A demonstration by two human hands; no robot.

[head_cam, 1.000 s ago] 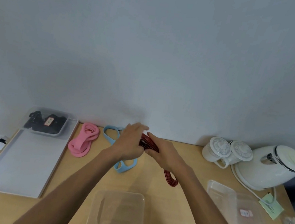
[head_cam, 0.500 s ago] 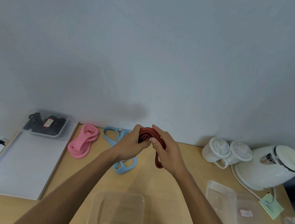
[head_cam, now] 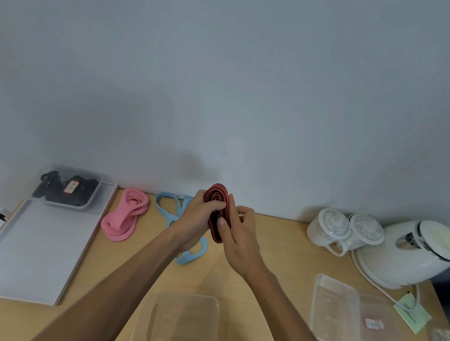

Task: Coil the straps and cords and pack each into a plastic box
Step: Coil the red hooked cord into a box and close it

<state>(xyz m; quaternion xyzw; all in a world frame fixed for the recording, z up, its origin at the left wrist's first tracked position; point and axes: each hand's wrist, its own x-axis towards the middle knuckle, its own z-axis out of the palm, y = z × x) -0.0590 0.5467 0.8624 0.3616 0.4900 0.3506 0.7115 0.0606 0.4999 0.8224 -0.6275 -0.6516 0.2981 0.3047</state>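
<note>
Red strap (head_cam: 217, 212) now reads as a closed oval spiral, stood on edge and held clear above the table (head_cam: 279, 248) near the back wall; a second ago a loose tail hung from it toward the tabletop, half a second ago only a short loop was left, and now we see none; we judge the winding done, or nearly so. Left hand (head_cam: 197, 223) grips the coil's left side with fingers curled over its rim; right hand (head_cam: 240, 240) pinches the lower right, thumb across the face, fingers behind; the strap's free end may sit under that thumb, though we cannot make it out. Next, by our reckoning, the coil goes down into the empty plastic box (head_cam: 139, 327), which sits open at the near edge between the forearms; the path is short and nothing lies in it; the risk is the coil springing loose if either grip eases. Still to coil: pink strap (head_cam: 125, 214) and blue strap (head_cam: 170, 206), both slack on the table to the left, the blue one partly under the left wrist. A filled box (head_cam: 92, 205) of black cords sits at the far end of the grey tray (head_cam: 29, 254); spare clear boxes (head_cam: 333, 317) lie right; two lidded cups (head_cam: 329, 231) and a white kettle (head_cam: 411, 255) stand beyond, well apart from the work.
</note>
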